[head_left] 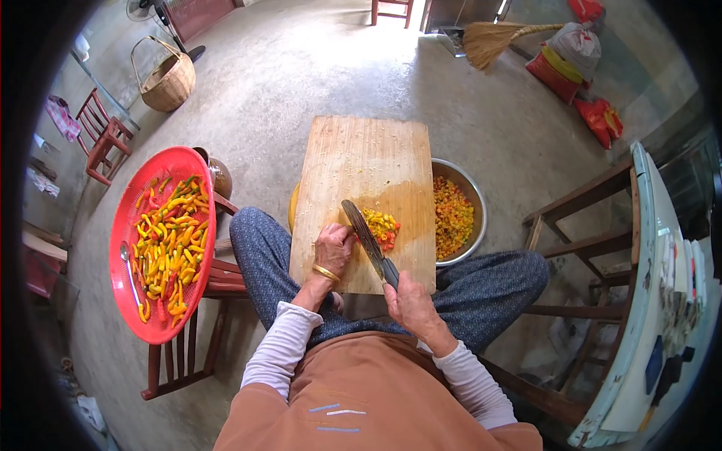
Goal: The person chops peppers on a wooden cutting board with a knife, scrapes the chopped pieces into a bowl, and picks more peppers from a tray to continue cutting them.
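Observation:
A wooden cutting board (365, 161) lies in front of me between my knees. My right hand (412, 302) is wrapped round the handle of a dark-bladed knife (362, 234), whose blade slants up and left over the board. Just left of the blade, my left hand (333, 252) rests on the board with its fingers bent together; whatever they hold is hidden. Chopped yellow and red peppers (382, 228) lie in a small pile right of the blade. Beside the board's right edge, a metal bowl (481, 222) holds many chopped pepper pieces (453, 218).
At left, a red tray (122, 289) of whole peppers and a spoon sits on a wooden chair (218, 278). A brown jar (220, 178) stands behind it. Farther off are a wicker basket (168, 83), a broom (489, 43) and sacks (556, 75). Wooden furniture (632, 248) stands right.

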Motion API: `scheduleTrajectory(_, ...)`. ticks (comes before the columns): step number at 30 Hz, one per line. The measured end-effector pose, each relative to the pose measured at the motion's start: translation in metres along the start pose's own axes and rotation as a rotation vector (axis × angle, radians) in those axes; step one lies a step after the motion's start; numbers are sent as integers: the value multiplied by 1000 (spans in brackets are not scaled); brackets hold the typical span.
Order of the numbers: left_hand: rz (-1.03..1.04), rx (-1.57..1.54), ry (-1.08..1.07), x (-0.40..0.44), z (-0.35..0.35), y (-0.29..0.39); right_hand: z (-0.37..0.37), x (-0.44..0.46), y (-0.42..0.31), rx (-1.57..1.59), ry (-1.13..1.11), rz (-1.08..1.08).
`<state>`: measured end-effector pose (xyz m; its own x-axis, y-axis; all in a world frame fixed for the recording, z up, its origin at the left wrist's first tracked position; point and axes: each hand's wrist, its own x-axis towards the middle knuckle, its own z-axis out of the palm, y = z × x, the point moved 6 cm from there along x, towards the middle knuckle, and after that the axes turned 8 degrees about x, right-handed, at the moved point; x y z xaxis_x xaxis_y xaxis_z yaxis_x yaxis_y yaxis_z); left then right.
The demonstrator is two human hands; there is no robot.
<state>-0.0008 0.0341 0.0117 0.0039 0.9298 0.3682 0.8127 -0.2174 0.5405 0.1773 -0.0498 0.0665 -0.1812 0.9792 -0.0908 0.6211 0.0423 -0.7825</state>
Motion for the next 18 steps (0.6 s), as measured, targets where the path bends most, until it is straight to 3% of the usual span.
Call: scheduleTrajectory(18, -25, -8, -43, 3, -3, 3, 0, 5, -3, -76, -72, 56)
